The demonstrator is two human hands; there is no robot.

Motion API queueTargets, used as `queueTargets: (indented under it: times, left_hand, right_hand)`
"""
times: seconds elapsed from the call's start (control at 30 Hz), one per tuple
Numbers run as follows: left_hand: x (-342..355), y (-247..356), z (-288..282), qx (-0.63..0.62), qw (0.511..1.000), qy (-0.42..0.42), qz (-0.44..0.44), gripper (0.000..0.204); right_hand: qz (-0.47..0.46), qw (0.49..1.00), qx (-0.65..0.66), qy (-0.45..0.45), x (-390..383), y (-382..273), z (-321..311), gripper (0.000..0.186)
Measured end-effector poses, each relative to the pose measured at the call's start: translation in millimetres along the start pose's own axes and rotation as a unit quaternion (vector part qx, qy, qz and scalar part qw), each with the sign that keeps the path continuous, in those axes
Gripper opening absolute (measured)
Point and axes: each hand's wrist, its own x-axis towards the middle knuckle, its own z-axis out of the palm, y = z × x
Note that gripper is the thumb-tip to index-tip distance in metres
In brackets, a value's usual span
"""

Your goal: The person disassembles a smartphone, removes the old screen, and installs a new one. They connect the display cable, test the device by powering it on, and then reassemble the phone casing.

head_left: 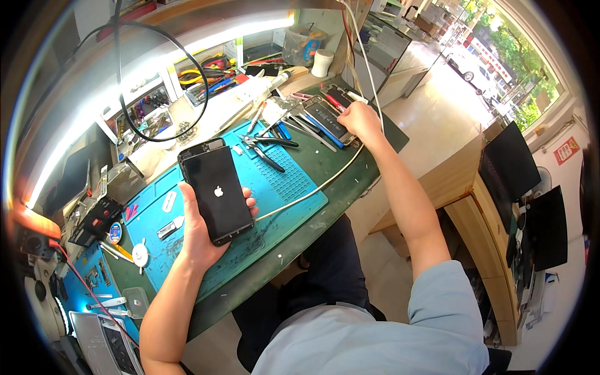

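My left hand [201, 222] is wrapped round a smartphone [220, 200], thumb along its left edge and fingertips at its right. The black screen shows a small white logo. At the top, the dark housing [201, 149] sticks out past the screen panel, with inner parts showing. A white cable [312, 189] runs to the phone's lower right edge. At the far right of the bench, my right hand [361, 123] is closed with its fingertips at the end of a red pen-shaped tool [335, 102]. Below that hand lies an opened phone body [325, 117]; its lower part is covered.
A blue repair mat [284, 215] lies under the phone, bearing cutting pliers [265, 153]. Tweezers and a blue pen-shaped tool [322, 130] lie near my right hand. A black cable loop [203, 100] hangs over the back. A white round container [322, 62] stands at the back right.
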Motion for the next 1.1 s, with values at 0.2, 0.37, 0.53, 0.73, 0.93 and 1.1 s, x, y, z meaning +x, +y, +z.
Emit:
queueTargets:
  times: [0.2,0.37,0.53,0.73,0.93,1.1]
  left_hand:
    - [1,-1,-3,-0.003,1.000,-0.004,-0.002,0.092]
    - [1,0,-7,0.006,1.000,-0.025,-0.004,0.096]
    - [-1,1,-9,0.019,1.000,-0.018,-0.005,0.098]
    - [3,-3,-9,0.023,0.999,-0.021,-0.007,0.100]
    - [2,-2,-10,0.025,1.000,-0.017,-0.005,0.101]
    - [1,-1,-12,0.024,1.000,-0.015,-0.005,0.101]
  right_hand:
    - [0.026,0.996,-0.053,-0.063,16,-9,-11,0.030]
    - [0.093,0.985,-0.020,-0.143,23,-24,-24,0.027]
    - [0.101,0.984,-0.010,-0.149,29,-26,-23,0.024]
    - [0.161,0.974,0.075,-0.137,42,4,-10,0.028]
    - [0.143,0.971,0.126,-0.147,38,1,-13,0.028]
    - [0.124,0.982,0.071,-0.122,29,-10,-17,0.027]
